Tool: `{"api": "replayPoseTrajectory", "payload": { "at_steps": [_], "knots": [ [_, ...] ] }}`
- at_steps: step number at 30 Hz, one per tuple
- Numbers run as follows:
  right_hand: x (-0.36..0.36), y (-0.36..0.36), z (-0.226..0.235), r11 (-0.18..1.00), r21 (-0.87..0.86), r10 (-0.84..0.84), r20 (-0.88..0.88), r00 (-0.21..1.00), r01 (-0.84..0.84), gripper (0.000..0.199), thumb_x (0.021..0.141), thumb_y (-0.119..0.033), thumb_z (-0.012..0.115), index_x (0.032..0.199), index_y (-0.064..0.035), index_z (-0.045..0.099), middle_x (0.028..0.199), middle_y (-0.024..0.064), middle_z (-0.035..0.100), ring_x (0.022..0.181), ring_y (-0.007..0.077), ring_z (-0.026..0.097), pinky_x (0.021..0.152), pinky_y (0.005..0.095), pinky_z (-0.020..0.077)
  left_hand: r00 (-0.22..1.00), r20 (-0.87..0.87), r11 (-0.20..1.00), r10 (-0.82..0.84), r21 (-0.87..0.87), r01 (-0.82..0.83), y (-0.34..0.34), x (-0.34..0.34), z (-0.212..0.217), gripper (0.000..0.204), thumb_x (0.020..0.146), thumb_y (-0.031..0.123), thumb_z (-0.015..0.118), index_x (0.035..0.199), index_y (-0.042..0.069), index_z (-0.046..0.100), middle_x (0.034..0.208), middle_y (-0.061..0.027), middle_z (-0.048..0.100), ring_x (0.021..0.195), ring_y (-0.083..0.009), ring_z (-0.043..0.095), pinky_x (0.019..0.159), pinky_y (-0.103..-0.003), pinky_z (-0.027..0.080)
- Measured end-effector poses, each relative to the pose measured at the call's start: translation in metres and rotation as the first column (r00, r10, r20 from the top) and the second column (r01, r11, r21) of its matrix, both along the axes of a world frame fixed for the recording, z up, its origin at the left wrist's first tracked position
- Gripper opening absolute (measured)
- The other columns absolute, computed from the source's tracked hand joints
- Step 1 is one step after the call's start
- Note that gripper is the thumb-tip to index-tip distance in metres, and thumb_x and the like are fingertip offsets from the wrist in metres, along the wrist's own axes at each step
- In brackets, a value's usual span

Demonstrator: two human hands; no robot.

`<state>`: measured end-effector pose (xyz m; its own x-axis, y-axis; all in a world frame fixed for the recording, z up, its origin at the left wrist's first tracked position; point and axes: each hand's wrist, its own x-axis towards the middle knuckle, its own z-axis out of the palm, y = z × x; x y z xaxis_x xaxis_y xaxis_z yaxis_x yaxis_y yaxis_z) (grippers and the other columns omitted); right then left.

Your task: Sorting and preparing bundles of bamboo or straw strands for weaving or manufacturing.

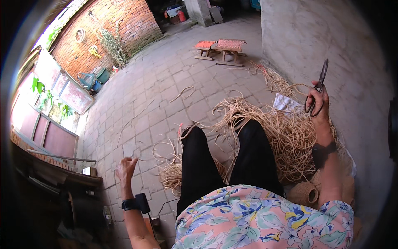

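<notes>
My right hand (321,107) is raised at the right, closed around dark metal scissors (323,74) with the blades pointing up. A strand of tan cord reaches toward that hand from the left. My left hand (126,169) is held out over the paving at the left, its fingers curled together; whatever they hold, if anything, is too small to make out. A big tangled heap of tan cord (292,143) lies beside and over my right leg. A smaller cord bundle (171,175) sits by my left leg.
Woven tan baskets (304,193) stand below my right forearm. A white cloth (286,103) lies at the heap's far edge, near the grey wall (323,37). Two low stools with red tops (230,45) stand ahead. Loose cord pieces (182,93) lie on the paving. A dark bench (62,174) is at left.
</notes>
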<state>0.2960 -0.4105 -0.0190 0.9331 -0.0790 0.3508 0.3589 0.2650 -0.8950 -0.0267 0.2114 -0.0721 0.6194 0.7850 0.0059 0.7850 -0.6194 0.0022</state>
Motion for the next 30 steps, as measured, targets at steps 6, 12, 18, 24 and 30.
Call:
{"api": "replayPoseTrajectory", "payload": {
  "at_steps": [6,12,18,24,30],
  "knots": [
    [-0.016,0.004,0.022,0.998,0.035,0.047,-0.005,0.999,-0.047,0.028,0.085,-0.011,0.056,0.111,-0.0031,0.051,0.070,0.0004,0.051,0.053,0.0062,0.049,0.047,0.0200,0.0405,0.710,0.489,0.815,-0.507,0.004,0.579,-0.124,0.105,-0.009,0.060,0.067,0.041,0.075,0.118,0.014,0.058,0.108,-0.0124,0.062,0.103,-0.0301,0.057,0.090,-0.042,0.043],
    [-0.030,-0.019,0.046,0.987,0.061,0.147,0.006,0.989,-0.147,0.032,0.085,-0.013,0.058,0.113,-0.0024,0.047,0.071,0.0017,0.050,0.054,0.0080,0.049,0.045,0.0224,0.0405,0.629,0.319,0.686,-0.709,0.104,0.720,-0.170,0.170,-0.042,0.044,0.073,0.029,0.071,0.112,0.011,0.061,0.106,-0.0160,0.062,0.104,-0.0313,0.056,0.087,-0.043,0.044],
    [-0.015,-0.054,0.033,0.994,0.106,0.023,-0.067,0.997,-0.015,0.028,0.083,-0.010,0.060,0.109,-0.0049,0.050,0.069,0.0021,0.052,0.053,0.0087,0.050,0.045,0.0227,0.0423,0.692,0.616,0.827,-0.376,-0.114,0.550,-0.048,0.149,-0.082,0.020,0.079,0.016,0.055,0.095,0.009,0.066,0.069,-0.0088,0.062,0.059,-0.0205,0.056,0.052,-0.032,0.041],
    [0.021,-0.136,-0.005,0.773,-0.446,-0.431,0.154,0.889,0.451,0.029,0.082,-0.011,0.062,0.109,-0.0094,0.051,0.068,0.0041,0.055,0.055,0.0118,0.055,0.049,0.0270,0.0428,0.444,0.890,0.860,-0.104,-0.144,0.490,0.114,0.013,-0.078,0.023,0.085,0.017,0.048,0.091,-0.002,0.061,0.091,-0.0041,0.056,0.066,-0.0080,0.043,0.056,-0.023,0.036],
    [0.035,-0.151,-0.009,0.057,-0.757,-0.621,0.483,0.617,0.651,0.025,0.081,-0.015,0.062,0.103,-0.0119,0.050,0.072,0.0138,0.063,0.072,0.0370,0.062,0.060,0.0464,0.0471,0.569,0.779,0.847,-0.264,-0.095,0.523,0.133,-0.030,-0.061,0.046,0.094,0.041,0.046,0.101,-0.004,0.054,0.091,-0.0047,0.049,0.074,-0.0084,0.044,0.063,-0.025,0.037]
  ]
}}
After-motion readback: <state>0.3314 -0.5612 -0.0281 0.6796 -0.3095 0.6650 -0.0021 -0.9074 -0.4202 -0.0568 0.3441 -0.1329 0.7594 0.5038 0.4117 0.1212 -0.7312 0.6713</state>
